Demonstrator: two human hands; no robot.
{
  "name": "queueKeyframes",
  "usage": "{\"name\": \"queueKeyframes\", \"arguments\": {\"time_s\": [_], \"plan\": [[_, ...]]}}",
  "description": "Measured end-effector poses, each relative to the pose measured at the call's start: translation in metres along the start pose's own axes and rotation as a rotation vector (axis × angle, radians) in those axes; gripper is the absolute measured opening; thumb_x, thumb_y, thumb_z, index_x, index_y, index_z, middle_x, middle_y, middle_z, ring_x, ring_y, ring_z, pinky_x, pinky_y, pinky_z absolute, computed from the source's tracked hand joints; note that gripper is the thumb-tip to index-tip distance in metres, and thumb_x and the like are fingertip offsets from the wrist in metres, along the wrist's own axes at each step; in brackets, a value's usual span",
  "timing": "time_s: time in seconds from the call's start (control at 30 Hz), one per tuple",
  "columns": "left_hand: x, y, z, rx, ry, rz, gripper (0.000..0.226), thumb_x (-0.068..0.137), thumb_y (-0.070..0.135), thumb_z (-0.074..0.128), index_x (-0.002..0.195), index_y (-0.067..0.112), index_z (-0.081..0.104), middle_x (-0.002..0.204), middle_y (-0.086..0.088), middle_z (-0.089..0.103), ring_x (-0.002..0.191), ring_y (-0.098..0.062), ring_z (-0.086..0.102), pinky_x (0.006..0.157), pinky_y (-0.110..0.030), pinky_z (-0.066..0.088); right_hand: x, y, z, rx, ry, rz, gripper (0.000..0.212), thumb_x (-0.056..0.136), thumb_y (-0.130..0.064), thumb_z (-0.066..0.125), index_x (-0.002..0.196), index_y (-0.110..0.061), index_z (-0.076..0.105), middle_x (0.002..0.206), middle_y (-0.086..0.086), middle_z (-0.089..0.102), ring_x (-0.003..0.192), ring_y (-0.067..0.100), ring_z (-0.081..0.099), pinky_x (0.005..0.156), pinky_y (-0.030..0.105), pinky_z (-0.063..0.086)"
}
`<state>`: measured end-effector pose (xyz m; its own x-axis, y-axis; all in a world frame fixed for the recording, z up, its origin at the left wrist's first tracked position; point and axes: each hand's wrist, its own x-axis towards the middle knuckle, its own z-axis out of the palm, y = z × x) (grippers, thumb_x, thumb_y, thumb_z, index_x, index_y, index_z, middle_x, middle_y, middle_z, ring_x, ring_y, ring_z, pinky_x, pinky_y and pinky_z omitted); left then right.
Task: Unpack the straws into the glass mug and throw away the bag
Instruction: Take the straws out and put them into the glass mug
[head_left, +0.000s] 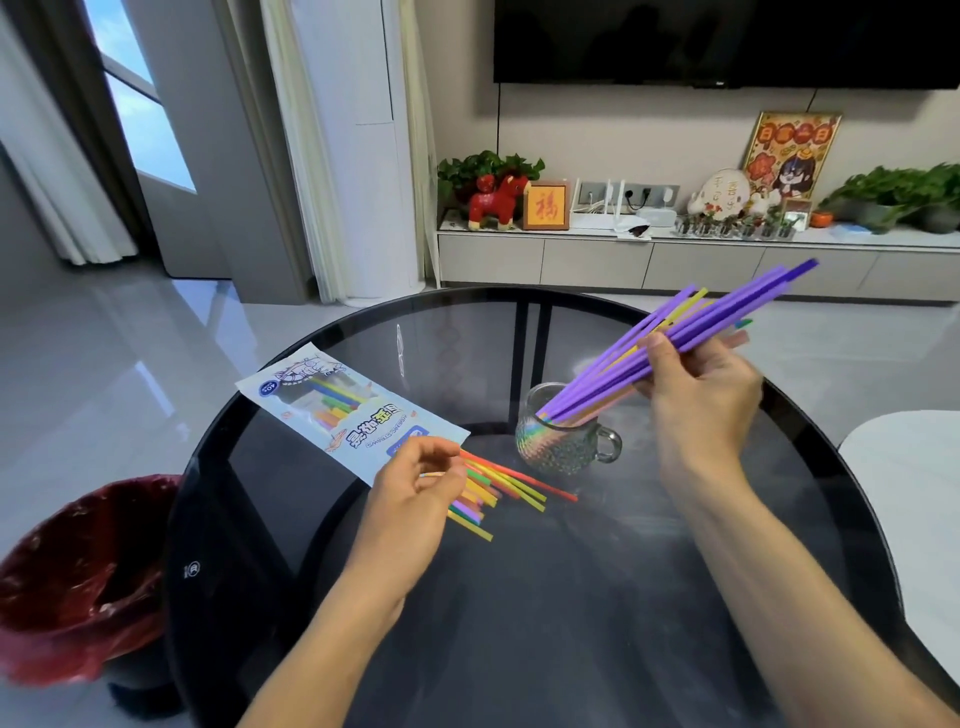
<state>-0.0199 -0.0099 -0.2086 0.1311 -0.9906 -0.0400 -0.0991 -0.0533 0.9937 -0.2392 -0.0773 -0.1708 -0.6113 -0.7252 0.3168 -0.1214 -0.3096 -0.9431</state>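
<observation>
My right hand (698, 395) grips a bundle of mostly purple straws (727, 312), tilted with their lower ends inside the glass mug (563, 441) at the table's middle. The pale blue straw bag (332, 410) lies flat on the table to the left, with several coloured straws sticking out of its open end (504, 488). My left hand (421, 493) holds the bag at that open end, its fingers curled over the bag's edge and the straws there.
The round dark glass table (571, 597) carries everything. A bin lined with a red bag (78, 571) stands on the floor at the table's left. A white seat (914, 493) sits at the right edge. A TV cabinet with ornaments runs along the far wall.
</observation>
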Motion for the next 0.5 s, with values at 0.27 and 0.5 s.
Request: {"name": "queueKeyframes", "arguments": {"time_s": [0.27, 0.5], "plan": [[0.001, -0.002, 0.010, 0.008, -0.018, 0.057, 0.011, 0.092, 0.009, 0.060, 0.093, 0.019, 0.064, 0.086, 0.007, 0.070, 0.071, -0.004, 0.066, 0.062, -0.011, 0.050, 0.003, 0.039, 0.027, -0.259, -0.048, 0.030, 0.023, 0.083, -0.026, 0.066, 0.068, -0.009, 0.066, 0.065, 0.006, 0.070, 0.066, 0.033, 0.070, 0.066, 0.051, 0.059], [0.012, -0.019, 0.009, 0.489, -0.020, 0.227, 0.013, 0.091, 0.017, 0.058, 0.101, 0.026, 0.059, 0.106, 0.013, 0.065, 0.093, 0.003, 0.057, 0.077, -0.010, 0.042, 0.005, 0.034, 0.010, -0.478, -0.182, -0.015, 0.047, 0.087, -0.049, 0.059, 0.060, -0.011, 0.066, 0.057, 0.003, 0.070, 0.059, 0.027, 0.070, 0.067, 0.045, 0.059]]}}
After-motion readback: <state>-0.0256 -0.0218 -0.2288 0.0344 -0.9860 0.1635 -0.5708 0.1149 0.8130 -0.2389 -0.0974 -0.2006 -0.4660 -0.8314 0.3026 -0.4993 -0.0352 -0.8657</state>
